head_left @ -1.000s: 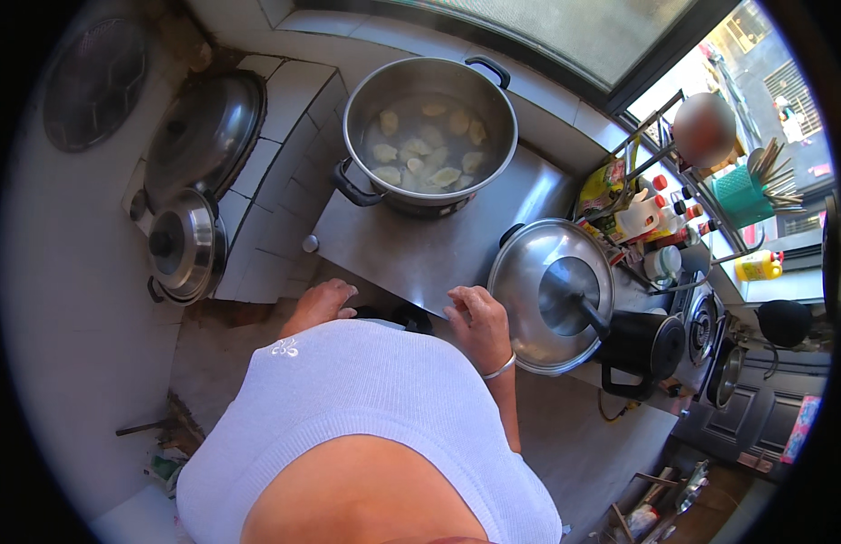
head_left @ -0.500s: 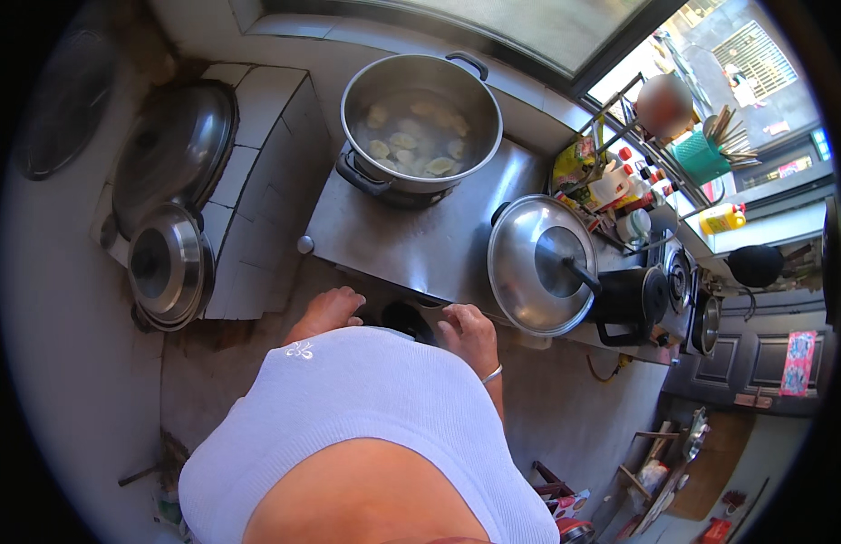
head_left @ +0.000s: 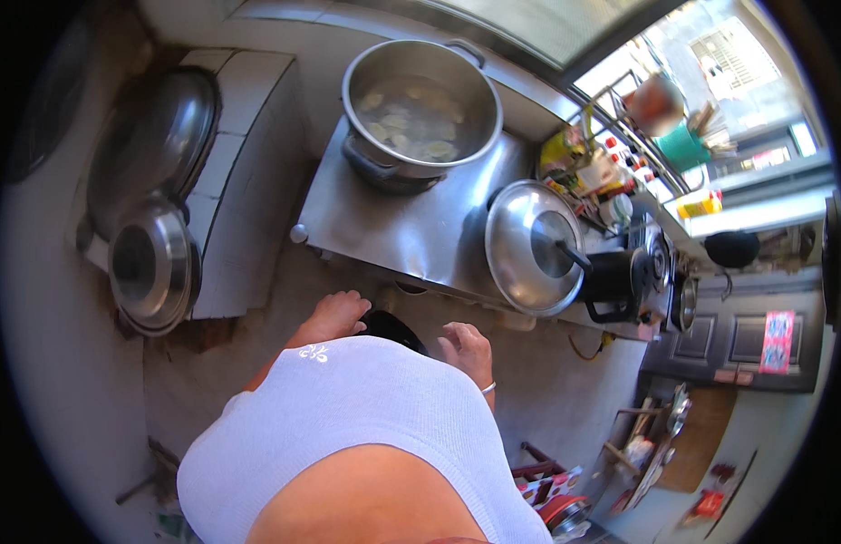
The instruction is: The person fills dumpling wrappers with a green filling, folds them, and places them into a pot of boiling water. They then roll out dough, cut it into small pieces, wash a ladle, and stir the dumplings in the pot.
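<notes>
2 hands (head_left: 337,315) (head_left: 468,352) hang apart near the steel worktop (head_left: 393,227).

Top (head_left: 348,399): pale, near-white with a lavender cast; knit finely ribbed, cut close to the body. Neckline wide and scooped, edged by a thicker ribbed band (head_left: 384,437). Small looping white motif (head_left: 314,352) on the left chest. Right wrist (head_left: 486,380): slim, silver-toned bracelet (head_left: 488,388). Forearms (head_left: 280,357) and fingers (head_left: 473,338) uncovered. Sleeve ends hidden from view.
</notes>
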`<state>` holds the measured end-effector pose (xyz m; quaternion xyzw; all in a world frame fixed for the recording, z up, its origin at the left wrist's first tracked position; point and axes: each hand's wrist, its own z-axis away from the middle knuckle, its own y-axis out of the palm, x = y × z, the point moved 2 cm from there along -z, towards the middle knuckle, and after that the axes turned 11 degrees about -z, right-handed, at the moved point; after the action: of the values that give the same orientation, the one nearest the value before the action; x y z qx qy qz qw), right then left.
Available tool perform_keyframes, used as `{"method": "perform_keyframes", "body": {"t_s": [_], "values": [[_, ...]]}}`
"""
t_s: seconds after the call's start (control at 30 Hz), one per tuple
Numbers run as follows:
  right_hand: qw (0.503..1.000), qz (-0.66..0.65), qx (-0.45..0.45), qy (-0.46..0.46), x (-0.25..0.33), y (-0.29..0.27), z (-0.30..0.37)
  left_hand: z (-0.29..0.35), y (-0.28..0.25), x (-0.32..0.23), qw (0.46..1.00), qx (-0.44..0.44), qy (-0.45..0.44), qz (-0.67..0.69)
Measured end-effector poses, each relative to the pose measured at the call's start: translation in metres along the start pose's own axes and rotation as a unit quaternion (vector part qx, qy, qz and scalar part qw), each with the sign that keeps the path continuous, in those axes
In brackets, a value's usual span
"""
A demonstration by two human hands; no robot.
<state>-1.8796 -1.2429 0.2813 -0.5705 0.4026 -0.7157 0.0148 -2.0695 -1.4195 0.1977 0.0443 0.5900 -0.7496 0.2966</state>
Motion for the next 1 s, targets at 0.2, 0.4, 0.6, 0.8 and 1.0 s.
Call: {"method": "perform_keyframes", "body": {"t_s": [0.2,0.4,0.6,0.8,1.0], "values": [[0.998,-0.034,0.043,-0.003,-0.024,0.012,0.007,0.023,-0.019,0.016,0.978,-0.178,0.004,0.105],[0.993,-0.005,0.102,-0.059,-0.003,0.024,-0.014,0.128,-0.105,0.139,0.683,-0.63,-0.369,-0.029],[0.987,0.021,0.128,-0.093,0.005,0.023,-0.043,0.233,-0.12,0.277,0.606,-0.456,-0.625,-0.183],[0.988,0.04,0.113,-0.1,0.014,0.015,-0.058,0.258,-0.099,0.339,0.705,-0.372,-0.569,-0.205],[0.988,0.049,0.133,-0.055,-0.011,0.012,-0.065,0.235,-0.17,0.27,0.7,-0.411,-0.541,-0.222]]}}
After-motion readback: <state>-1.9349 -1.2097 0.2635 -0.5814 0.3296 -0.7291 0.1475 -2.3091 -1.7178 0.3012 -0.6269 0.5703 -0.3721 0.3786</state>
